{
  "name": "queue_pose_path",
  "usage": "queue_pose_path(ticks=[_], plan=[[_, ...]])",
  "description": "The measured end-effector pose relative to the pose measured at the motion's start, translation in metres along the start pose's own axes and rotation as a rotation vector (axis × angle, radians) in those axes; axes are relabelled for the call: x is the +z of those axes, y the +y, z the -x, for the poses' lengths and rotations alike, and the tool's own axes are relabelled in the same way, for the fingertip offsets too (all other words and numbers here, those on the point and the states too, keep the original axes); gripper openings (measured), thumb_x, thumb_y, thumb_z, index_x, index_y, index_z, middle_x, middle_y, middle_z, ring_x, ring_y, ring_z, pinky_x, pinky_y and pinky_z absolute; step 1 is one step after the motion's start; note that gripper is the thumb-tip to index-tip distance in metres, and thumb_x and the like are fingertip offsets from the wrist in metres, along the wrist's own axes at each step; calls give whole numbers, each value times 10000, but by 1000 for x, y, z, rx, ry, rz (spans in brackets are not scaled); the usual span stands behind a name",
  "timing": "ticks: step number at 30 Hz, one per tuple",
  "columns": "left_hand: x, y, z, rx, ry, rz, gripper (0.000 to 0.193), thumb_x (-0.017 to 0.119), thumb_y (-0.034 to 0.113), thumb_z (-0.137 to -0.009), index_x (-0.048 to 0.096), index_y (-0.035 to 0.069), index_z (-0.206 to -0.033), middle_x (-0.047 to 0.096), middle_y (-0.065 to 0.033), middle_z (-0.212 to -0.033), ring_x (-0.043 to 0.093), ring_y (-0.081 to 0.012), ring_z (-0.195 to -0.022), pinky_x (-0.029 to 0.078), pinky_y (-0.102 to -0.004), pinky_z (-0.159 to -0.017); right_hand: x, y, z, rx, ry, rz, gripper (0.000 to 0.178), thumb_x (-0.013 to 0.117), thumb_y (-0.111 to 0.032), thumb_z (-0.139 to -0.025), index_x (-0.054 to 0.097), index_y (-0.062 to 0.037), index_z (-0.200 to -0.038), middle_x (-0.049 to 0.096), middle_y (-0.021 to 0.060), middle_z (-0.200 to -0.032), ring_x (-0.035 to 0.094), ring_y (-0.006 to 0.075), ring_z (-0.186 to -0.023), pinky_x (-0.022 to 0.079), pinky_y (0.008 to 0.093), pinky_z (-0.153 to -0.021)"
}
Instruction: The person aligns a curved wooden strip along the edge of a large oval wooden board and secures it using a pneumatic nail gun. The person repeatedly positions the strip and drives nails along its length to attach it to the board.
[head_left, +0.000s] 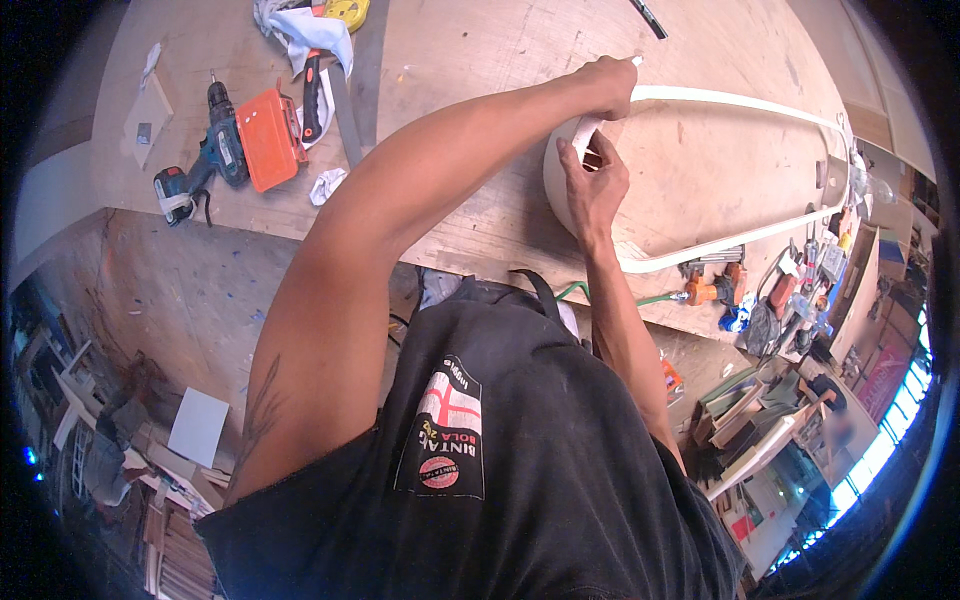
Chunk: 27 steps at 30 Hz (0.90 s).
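A pale, rounded frame (740, 96) with long side rails and a broad curved end band (556, 180) lies on the workbench. My left hand (606, 88) is closed at the frame's far left corner. A small white tip pokes out past its fingers, and what it belongs to is hidden. My right hand (600, 188) grips the broad curved band, its thumb on the near side and its fingers curled into the inside of the frame.
Left on the wooden workbench (470, 60) are a cordless drill (222, 140), an orange case (270, 138), an orange-handled saw (312, 95) and crumpled paper (327, 186). A black marker (650, 18) lies beyond the frame. An orange air tool (705, 290) with a green hose sits at right, near several hand tools.
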<state>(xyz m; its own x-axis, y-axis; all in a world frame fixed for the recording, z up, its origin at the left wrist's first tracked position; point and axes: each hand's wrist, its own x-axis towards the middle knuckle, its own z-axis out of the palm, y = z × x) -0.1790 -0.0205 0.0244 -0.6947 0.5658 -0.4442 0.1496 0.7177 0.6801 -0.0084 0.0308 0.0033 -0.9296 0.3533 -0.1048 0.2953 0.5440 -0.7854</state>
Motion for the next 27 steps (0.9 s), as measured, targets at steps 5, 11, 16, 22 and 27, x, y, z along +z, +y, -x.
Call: queue_pose_path(ticks=[5,11,16,22,27], plan=[[3,-1,-1,28,10,8,492,770,38,-799,695,-44,-1279,752,-264,-1189,761,-364,-1116,630,-430,-912,0,0,-1,-17,7,25,528,822,-265,-893,717,92,-1268,794,188,-1015,761,237,-916,582,352,-877],[4,1,-1,41,27,-30,396,766,41,-797,751,-31,-1187,755,-257,-1179,757,-355,-1124,629,-431,-919,1,3,0,-45,24,23,490,805,-274,-887,733,82,-1216,795,180,-983,765,240,-894,582,357,-874],[6,1,-2,52,26,-51,347,762,47,-795,776,-23,-1135,764,-247,-1157,762,-349,-1104,632,-430,-913,1,-1,0,-56,10,7,456,807,-269,-878,741,76,-1169,794,182,-955,768,242,-871,580,359,-864],[7,5,-6,41,6,-100,355,742,32,-796,776,-18,-1145,768,-239,-1161,767,-348,-1095,631,-433,-914,2,2,-1,-44,27,39,449,808,-262,-877,747,66,-1177,795,180,-950,766,234,-862,578,360,-856],[10,5,-9,56,7,-112,361,743,30,-793,775,-23,-1149,760,-246,-1188,761,-355,-1114,629,-429,-924,0,4,-1,-26,-6,53,494,827,-269,-886,734,66,-1236,797,185,-1020,769,237,-921,581,362,-869]])
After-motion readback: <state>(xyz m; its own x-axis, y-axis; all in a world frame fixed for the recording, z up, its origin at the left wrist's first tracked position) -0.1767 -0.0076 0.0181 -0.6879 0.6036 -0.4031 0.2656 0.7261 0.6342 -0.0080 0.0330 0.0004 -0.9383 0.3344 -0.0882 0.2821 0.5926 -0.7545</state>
